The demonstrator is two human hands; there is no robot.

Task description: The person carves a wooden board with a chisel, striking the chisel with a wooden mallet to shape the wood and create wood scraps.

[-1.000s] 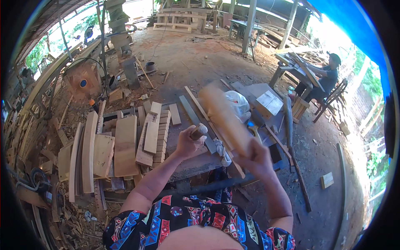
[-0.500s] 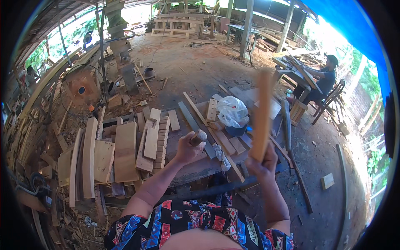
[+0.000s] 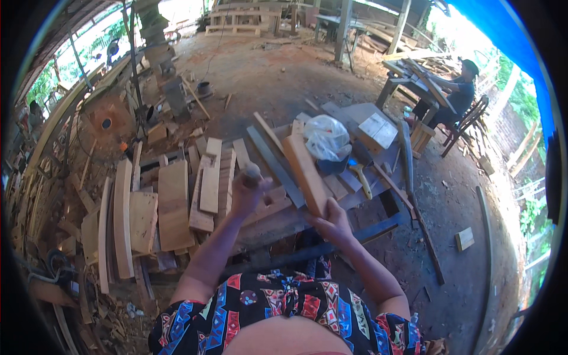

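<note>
Wooden block [image 3: 305, 174], long and thick with a smooth tan face, held up over the middle of the desk [image 3: 269, 229], slanting away and toward the left. Cannot tell from this angle whether touching the pieces below.

Right hand [image 3: 332, 223] wrapped firmly around the near end of the block. Left hand [image 3: 245, 195] curled around a stubby wooden handle [image 3: 252, 171] with a pale rounded top, a little blurred, near the block but apart from it. Just right of the left hand, a board [image 3: 275, 204] with a dark hole cut in it.

To the left, flat boards [image 3: 174, 204] and curved slats [image 3: 123, 219] laid side by side. Just right of the block, a clear plastic bag [image 3: 327, 139] on top of a dark tub [image 3: 332, 167]; near these, a paintbrush [image 3: 362, 180] with a pale handle and a box [image 3: 378, 131] with a light panel on top.

Farther off at right, another person [image 3: 464, 94] seated on a chair [image 3: 470, 127]. On the dirt floor [image 3: 236, 74], scattered scraps.
</note>
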